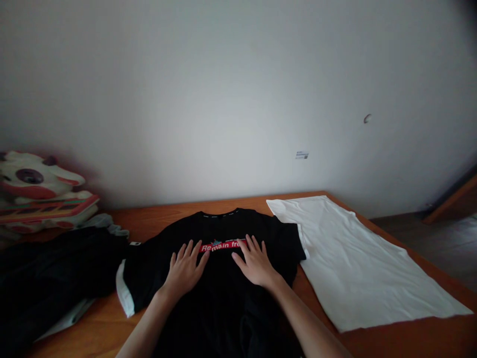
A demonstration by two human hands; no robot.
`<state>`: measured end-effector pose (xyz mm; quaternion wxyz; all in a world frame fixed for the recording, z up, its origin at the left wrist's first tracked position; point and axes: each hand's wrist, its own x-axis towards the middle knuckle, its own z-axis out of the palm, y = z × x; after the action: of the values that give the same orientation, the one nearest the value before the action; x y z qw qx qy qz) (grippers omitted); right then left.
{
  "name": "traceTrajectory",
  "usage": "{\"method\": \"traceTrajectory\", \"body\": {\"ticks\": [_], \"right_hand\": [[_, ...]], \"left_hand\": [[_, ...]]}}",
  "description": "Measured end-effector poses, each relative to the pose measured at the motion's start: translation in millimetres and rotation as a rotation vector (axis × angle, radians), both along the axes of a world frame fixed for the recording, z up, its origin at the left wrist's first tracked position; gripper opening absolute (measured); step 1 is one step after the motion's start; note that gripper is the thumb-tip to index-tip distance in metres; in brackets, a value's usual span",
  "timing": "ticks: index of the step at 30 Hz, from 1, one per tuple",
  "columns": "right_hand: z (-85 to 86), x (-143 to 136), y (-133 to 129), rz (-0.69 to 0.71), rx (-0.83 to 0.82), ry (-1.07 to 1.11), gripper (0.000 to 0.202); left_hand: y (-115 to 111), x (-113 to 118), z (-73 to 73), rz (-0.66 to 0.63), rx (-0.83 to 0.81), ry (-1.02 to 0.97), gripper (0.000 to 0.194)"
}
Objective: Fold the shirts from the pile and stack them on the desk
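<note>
A black T-shirt [219,278] with white sleeve cuffs lies spread face up, its collar toward the wall. Across its chest runs a red strip with white lettering, part of it covered by my fingers. My left hand [186,266] rests flat on the left of the chest, fingers spread. On the other side my right hand [254,261] lies palm down with its fingers apart, over the right end of the strip. Neither hand grips the cloth. The lower part of the shirt is bunched in folds near me.
A white garment [357,263] lies flat on the right of the wooden table [149,219], touching the black sleeve. Dark clothes [63,268] are heaped at the left, beside a cow-shaped toy with a keyboard [48,191]. A pale wall [223,99] stands behind.
</note>
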<state>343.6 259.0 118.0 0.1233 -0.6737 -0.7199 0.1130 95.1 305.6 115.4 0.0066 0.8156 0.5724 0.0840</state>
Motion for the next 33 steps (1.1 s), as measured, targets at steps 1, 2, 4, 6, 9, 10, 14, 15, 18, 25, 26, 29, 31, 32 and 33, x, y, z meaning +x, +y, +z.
{"method": "traceTrajectory", "body": {"ticks": [1, 2, 4, 6, 9, 10, 14, 15, 18, 25, 26, 29, 31, 32, 33], "right_hand": [[-1.1, -0.8, 4.7, 0.011, -0.027, 0.002, 0.071], [-2.2, -0.7, 9.4, 0.025, -0.045, 0.002, 0.074], [-3.9, 1.9, 19.1, 0.050, -0.061, 0.000, 0.078], [-4.5, 6.0, 28.4, 0.062, -0.077, -0.003, 0.080], [-4.6, 11.2, 40.0, 0.074, -0.082, -0.015, 0.082], [-4.8, 12.4, 43.1, 0.080, -0.078, -0.017, 0.083], [-7.6, 14.5, 52.3, 0.093, -0.038, -0.009, 0.084], [-8.5, 14.8, 54.1, 0.093, -0.028, -0.005, 0.084], [-10.7, 15.7, 58.8, 0.094, -0.014, -0.002, 0.084], [-9.9, 17.4, 62.5, 0.105, -0.002, -0.001, 0.085], [-9.7, 17.2, 61.9, 0.107, 0.000, 0.000, 0.085], [-9.9, 15.4, 58.5, 0.098, 0.062, -0.007, 0.084], [-10.7, 13.6, 55.4, 0.070, 0.181, -0.015, 0.080], [-11.2, 12.8, 53.8, 0.045, 0.252, -0.014, 0.074], [-11.7, 12.2, 52.3, 0.014, 0.316, -0.011, 0.065]], "left_hand": [[4.1, 4.4, -0.3, 0.041, -0.040, 0.037, 0.061], [7.7, 8.2, -0.4, 0.082, -0.074, 0.064, 0.068], [13.6, 13.6, 0.1, 0.133, -0.101, 0.075, 0.081], [18.8, 15.6, 0.5, 0.126, -0.094, 0.063, 0.085], [27.5, 14.4, 0.0, 0.104, -0.061, 0.053, 0.087], [30.8, 13.6, -0.4, 0.099, -0.056, 0.053, 0.087], [43.3, 11.5, -2.2, 0.071, -0.058, 0.033, 0.086], [45.5, 11.3, -2.6, 0.066, -0.056, 0.027, 0.086], [49.4, 10.7, -3.6, 0.071, -0.053, 0.013, 0.085], [49.3, 8.6, -3.9, 0.033, -0.077, 0.023, 0.088], [48.8, 8.2, -4.3, 0.022, -0.077, 0.016, 0.088], [45.9, 5.4, -5.3, -0.008, 0.011, -0.074, 0.078], [42.6, 2.3, -4.6, -0.022, 0.114, -0.162, 0.060], [40.7, 0.7, -3.6, -0.031, 0.151, -0.194, 0.050], [38.8, -0.6, -2.3, -0.043, 0.170, -0.212, 0.042]]}}
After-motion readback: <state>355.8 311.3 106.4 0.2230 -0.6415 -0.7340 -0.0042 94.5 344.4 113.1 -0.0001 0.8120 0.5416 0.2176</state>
